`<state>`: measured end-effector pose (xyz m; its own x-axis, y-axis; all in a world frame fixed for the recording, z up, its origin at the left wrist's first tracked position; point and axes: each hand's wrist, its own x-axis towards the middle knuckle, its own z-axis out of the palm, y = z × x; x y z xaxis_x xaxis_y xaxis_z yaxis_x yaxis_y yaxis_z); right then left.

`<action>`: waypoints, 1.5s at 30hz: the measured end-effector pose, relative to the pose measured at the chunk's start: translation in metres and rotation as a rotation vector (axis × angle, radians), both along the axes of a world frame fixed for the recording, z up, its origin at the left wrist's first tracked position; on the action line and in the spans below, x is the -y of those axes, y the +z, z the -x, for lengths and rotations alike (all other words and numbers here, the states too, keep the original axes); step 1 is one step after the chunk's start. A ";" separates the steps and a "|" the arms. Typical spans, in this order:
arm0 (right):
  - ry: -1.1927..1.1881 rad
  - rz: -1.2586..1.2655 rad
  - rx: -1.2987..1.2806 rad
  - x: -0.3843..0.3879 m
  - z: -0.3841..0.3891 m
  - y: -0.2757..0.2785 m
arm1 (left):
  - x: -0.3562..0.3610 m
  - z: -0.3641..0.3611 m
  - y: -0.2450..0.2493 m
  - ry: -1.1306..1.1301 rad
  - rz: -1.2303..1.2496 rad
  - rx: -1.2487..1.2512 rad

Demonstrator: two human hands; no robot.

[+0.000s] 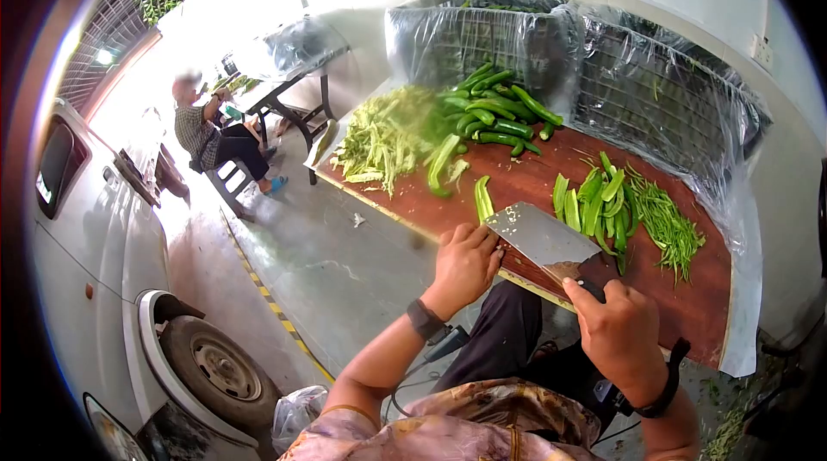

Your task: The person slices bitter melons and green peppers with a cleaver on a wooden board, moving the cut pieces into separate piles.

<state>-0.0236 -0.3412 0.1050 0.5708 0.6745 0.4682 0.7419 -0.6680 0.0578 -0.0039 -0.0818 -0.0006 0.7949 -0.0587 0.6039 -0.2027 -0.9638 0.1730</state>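
The red-brown table (702, 293) carries whole green peppers (500, 112), halved peppers (594, 198), thin strips (670, 227) and pale shreds (388, 138).

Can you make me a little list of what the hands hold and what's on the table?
left hand: holds down a pepper on the table
right hand: grips the cleaver, blade beside the left hand
back of table: whole peppers, pale scraps
right of table: pepper halves, thin strips
far off: seated person

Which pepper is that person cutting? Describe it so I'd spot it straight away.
Find the long reddish-brown wooden board. At its near edge, a slim green pepper pokes out beyond the left hand, beside the broad steel cleaver. Unlike the heaped peppers, it lies alone.
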 end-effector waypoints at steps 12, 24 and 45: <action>0.008 0.182 0.021 -0.035 -0.012 0.003 | -0.007 -0.001 0.001 -0.043 0.006 0.015; 0.066 0.077 0.034 -0.073 -0.034 -0.018 | -0.009 -0.005 0.007 -0.078 0.062 0.085; -0.083 -0.349 -0.026 -0.020 -0.044 0.003 | -0.032 -0.042 0.034 0.021 0.085 -0.181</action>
<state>0.0201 -0.3211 0.1082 0.6316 0.4268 0.6472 0.6823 -0.7024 -0.2027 0.0376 -0.0501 0.0335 0.8915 0.0045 0.4529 -0.1405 -0.9479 0.2860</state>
